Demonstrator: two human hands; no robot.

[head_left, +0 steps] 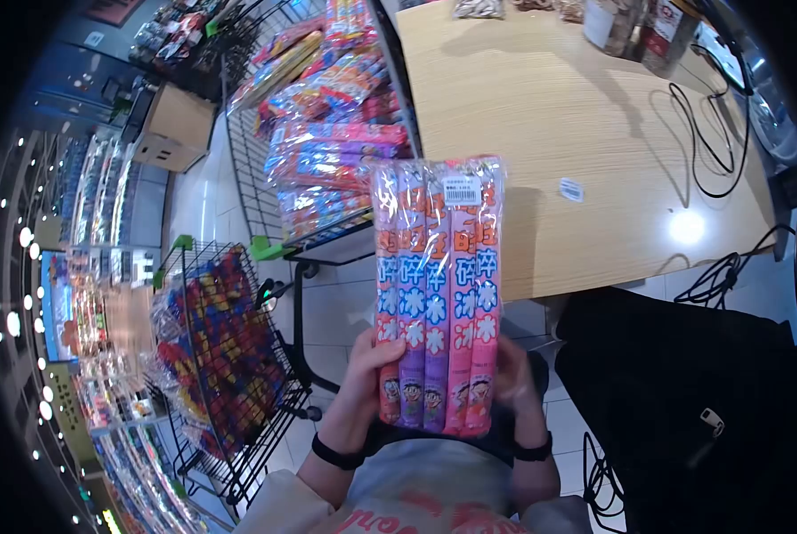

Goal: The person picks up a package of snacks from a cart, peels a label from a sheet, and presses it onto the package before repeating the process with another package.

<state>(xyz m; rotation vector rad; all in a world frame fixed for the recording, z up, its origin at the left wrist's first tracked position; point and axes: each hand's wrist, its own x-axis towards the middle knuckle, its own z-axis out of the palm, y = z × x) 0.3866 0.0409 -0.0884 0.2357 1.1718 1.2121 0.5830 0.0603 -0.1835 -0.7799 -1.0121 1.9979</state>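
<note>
A clear plastic pack of several long pink and purple tubes (436, 294) is upright in front of my body, with a white barcode label (461, 190) near its top. My left hand (372, 369) grips the pack's lower left edge, its thumb lying over the front. At the lower right edge is my right hand (516, 378), blurred, its fingers partly behind the pack. The pack's upper part overlaps the left edge of the wooden table (541, 107). A loose white barcode label (571, 189) lies flat on that table.
A wire cart (247, 178) holding similar packs (327, 107) stands left of the table. Nearer is a second cart (278, 356) with dark red and blue packages. Jars (666, 36), black cables (728, 169), a cardboard box (174, 125) and black cloth (675, 392) are around.
</note>
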